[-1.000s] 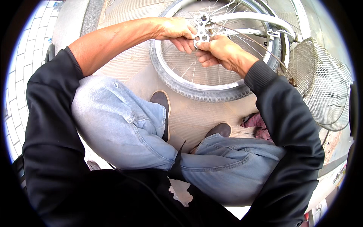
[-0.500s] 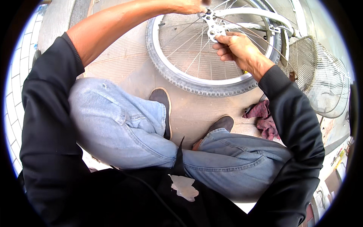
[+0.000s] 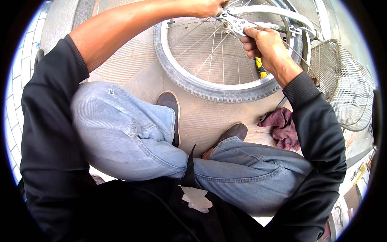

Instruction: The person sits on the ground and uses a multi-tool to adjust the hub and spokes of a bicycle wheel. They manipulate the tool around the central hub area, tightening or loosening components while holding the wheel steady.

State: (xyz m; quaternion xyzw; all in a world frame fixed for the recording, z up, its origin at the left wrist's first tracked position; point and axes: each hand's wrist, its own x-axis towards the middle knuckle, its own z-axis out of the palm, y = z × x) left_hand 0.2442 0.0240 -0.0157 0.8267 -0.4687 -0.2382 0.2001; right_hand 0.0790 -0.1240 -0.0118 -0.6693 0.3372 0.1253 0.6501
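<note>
Silvery metal is showing just up and to the left of your right hand (image 3: 264, 42): the flat, holed wrench (image 3: 236, 23) is lying across the middle of the wheel (image 3: 217, 95), its far end sitting over the hub (image 3: 226, 28). You are pinching its near end between the thumb and curled fingers of that hand. Your left hand (image 3: 201, 7) is hovering at the far end, its fingers partly beyond the upper edge, so whether it is gripping anything cannot be told. Since half a second ago, the wrench is tilting further toward level, its near end swinging up and rightward with your right hand; that is suggesting the tool is turning about the hub rather than being lifted away. Against a second ago, when both hands were meeting along its sides and it was standing nearly upright in view, your left hand is now working higher. A yellow-and-black object (image 3: 260, 67) is now showing plainly below your right hand, beyond the spokes. Just above that hand a white frame tube (image 3: 278, 10) is running rightward; further right a wire mesh basket (image 3: 354, 92) is standing, and well below it a dark red cloth (image 3: 285, 127) is lying crumpled.
</note>
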